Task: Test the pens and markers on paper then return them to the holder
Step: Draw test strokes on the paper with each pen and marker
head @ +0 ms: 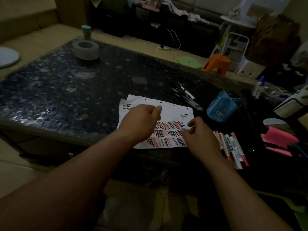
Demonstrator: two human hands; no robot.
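1. Head view: both bare arms reach forward from the bottom edge and come close together over the paper (175, 110).
2. The left hand (143, 120) is over the left part of the paper, back of the hand up. Its fingers are curled in and the thumb lies against them. I cannot tell if it holds anything.
3. The right hand (201, 139) is over the right near corner of the paper, fingers bent down toward the red and black lines. It is blurry, so I cannot tell if it pinches anything.
4. The markers (233, 147) lie side by side on the table (66, 90), just right of the right hand. They are white with red ends. Their long sides run from far and a bit left to near and a bit right.
5. The black pens (186, 95) lie in a bunch past the right hand, beyond the paper's far edge. They slant from far left to near right.
6. The blue holder (220, 107) is past the right hand and to its right, near the pens. It looks tipped, with its open mouth up and to the right.
7. Pink sticky notes (278, 139) are farther right than the markers. A roll of tape (85, 50) is far past the left hand.
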